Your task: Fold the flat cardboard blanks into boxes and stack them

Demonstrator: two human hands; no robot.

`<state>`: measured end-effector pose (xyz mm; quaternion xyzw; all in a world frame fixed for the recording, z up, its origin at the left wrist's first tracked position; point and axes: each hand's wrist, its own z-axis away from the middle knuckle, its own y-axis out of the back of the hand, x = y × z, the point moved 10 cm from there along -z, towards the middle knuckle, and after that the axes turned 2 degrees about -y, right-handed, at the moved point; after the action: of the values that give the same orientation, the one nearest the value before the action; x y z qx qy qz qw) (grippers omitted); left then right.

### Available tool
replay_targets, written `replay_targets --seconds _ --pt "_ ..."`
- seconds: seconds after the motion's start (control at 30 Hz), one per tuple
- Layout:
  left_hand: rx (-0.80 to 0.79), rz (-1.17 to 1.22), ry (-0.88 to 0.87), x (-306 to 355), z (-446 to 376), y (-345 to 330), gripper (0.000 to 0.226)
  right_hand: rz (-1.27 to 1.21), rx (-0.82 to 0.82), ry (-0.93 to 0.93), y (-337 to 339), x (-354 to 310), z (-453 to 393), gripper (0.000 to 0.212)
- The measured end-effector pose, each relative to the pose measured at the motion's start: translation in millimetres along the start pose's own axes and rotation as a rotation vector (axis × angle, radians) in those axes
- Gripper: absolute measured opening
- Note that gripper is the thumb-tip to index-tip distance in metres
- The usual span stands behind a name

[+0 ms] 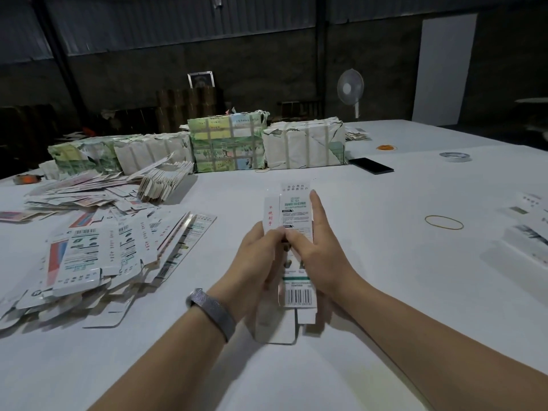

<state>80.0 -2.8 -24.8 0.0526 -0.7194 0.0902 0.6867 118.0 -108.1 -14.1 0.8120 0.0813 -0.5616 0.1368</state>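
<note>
A long white printed cardboard blank (292, 212), partly opened into a narrow box shape, is held over the white table (370, 292) in front of me. My left hand (261, 262) grips its left side, thumb on the front panel. My right hand (314, 247) holds the right side, with the thumb pinching near the middle and the index finger stretched straight up along the right edge. The barcode end and open flaps hang toward me. A loose heap of flat blanks (98, 250) lies on the table to my left.
Wrapped bundles (228, 143) stand across the far middle of the table. Folded white boxes (525, 235) lie at the right edge. A rubber band (444, 222), a black phone (370, 165), a tape roll (455, 156) and a fan (350, 87) are to the right.
</note>
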Motion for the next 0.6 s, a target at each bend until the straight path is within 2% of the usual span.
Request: replay_targets --seconds 0.1,0.23,0.6 --pt "-0.013 0.105 0.036 -5.9 3.0 -4.6 0.019 -0.09 0.024 -0.026 3.5 2.5 -2.2 0.081" --pt "-0.049 0.151 0.042 -7.0 8.8 -11.9 0.021 -0.118 0.013 -0.055 3.5 5.2 -1.4 0.062" --pt "-0.098 0.189 0.04 -5.7 12.8 -20.4 0.027 -0.178 -0.058 -0.097 -4.1 10.5 1.0 0.067"
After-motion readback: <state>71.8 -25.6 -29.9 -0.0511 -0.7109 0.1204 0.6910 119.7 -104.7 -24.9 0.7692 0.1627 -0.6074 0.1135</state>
